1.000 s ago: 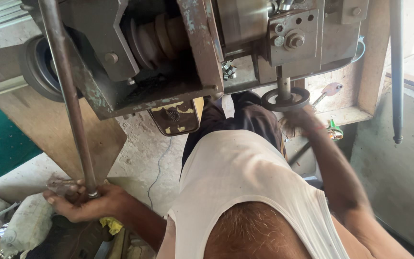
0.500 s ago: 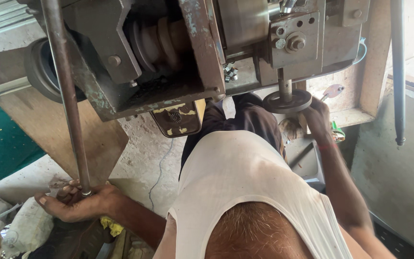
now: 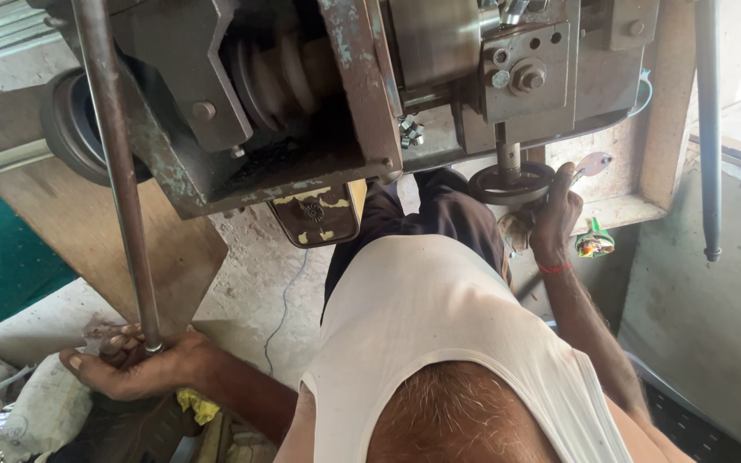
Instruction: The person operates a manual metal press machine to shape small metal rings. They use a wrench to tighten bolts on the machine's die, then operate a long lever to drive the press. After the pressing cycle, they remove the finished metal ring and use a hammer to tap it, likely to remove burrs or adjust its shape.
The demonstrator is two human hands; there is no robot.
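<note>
Under the big grey machine [image 3: 345, 94], left hand [image 3: 135, 364] is cupped round the foot of the long steel rod [image 3: 117, 180], right hand [image 3: 555, 214] grips the small handwheel [image 3: 512, 182]; looks like mid-adjustment, so steady turning seems needed next

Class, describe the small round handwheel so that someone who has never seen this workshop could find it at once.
Start at the big grey metal machine filling the top of the view. From its right-hand bolted block a short vertical shaft drops to the handwheel, with the right hand resting on its rim. It is a dark, flat ring lying level, unlike the long upright rod on the left, which the left hand holds.
</note>
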